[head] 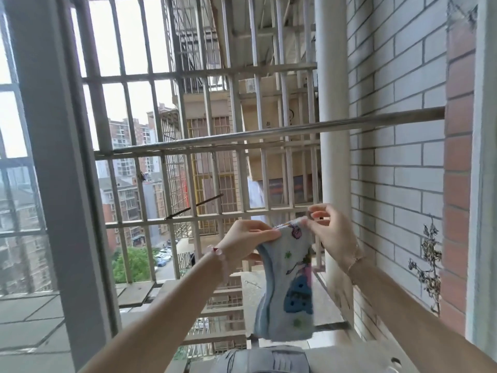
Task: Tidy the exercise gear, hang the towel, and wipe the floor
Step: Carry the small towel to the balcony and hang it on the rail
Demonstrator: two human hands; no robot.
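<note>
A small light-blue towel (289, 286) with a cartoon print hangs down in front of me, held by its top edge. My left hand (247, 240) pinches the top left corner and my right hand (329, 232) pinches the top right corner. Both arms reach out through the open window. A long metal rail (269, 133) runs across the view above the towel, from the window bars on the left to the brick wall on the right. The towel is well below the rail and does not touch it.
Metal security bars (236, 74) cage the space beyond the rail. A white vertical pipe (332, 103) and a white brick wall (398, 130) stand on the right. The thick window frame (53, 157) is on the left. A grey rounded object (263, 359) sits just below the towel.
</note>
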